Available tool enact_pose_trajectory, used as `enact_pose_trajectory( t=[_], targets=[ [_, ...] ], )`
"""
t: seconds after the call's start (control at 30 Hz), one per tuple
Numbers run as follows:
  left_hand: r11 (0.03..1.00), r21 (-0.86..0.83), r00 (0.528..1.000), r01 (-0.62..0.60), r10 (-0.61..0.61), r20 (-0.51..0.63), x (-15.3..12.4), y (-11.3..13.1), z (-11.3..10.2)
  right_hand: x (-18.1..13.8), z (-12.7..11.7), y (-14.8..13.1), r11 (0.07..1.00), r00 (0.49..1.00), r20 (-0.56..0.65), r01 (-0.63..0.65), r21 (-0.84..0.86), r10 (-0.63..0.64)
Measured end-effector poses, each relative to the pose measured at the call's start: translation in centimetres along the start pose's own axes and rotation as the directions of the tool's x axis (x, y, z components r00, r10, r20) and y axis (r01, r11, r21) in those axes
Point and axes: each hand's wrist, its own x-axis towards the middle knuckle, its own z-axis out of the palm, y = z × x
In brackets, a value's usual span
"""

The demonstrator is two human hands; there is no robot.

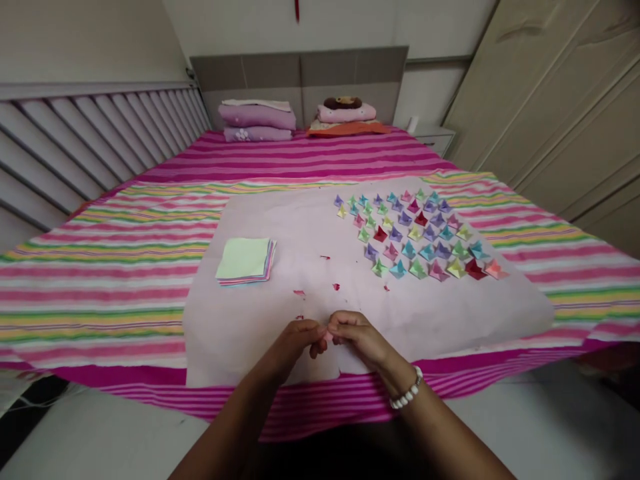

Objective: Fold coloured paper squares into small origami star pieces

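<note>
Close to the front edge of the bed, my left hand and my right hand meet with bent fingers. Between their fingertips they pinch a small pink piece of folded paper, mostly hidden by the fingers. A white sheet lies spread beneath them. Small red marks or scraps dot it just beyond my hands. To the left is a stack of coloured paper squares, pale green on top. Over on the right, many small folded paper figures stand in rows, in several colours.
Striped cloth covers the bed around the sheet. A slatted rail runs along the left side. Folded bedding is piled at the headboard. On the right are a small nightstand and wardrobe doors.
</note>
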Motion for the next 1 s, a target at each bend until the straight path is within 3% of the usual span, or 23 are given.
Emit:
enact_pose_trajectory(
  t=[0.17, 0.43, 0.67, 0.83, 1.0],
  targets=[
    [0.999, -0.003, 0.999, 0.032, -0.032, -0.005, 0.7, 0.2, -0.1, 0.7, -0.3, 0.3, 0.998, 0.998, -0.030, -0.063, 0.014, 0.063],
    [0.997, -0.058, 0.998, 0.053, -0.054, -0.023, 2.3, 0.8, -0.1, 2.0, -0.5, 0.1, 0.998, 0.981, -0.192, 0.048, 0.033, -0.041],
    [0.989, -0.136, 0.997, 0.060, -0.067, -0.046, 3.8, 1.2, -1.0, 2.8, -1.3, 0.2, 0.978, 0.976, -0.201, 0.122, 0.170, -0.087],
    [0.993, -0.101, 0.997, 0.065, -0.069, -0.044, 4.6, 1.6, -0.9, 3.6, -1.9, 0.2, 0.966, 0.967, -0.247, 0.125, 0.226, -0.067],
    [0.998, -0.026, 0.992, 0.054, -0.057, -0.111, 5.7, 1.7, -1.1, 5.0, -2.2, 0.7, 0.961, 0.962, -0.268, 0.122, 0.249, -0.053]
  ],
)
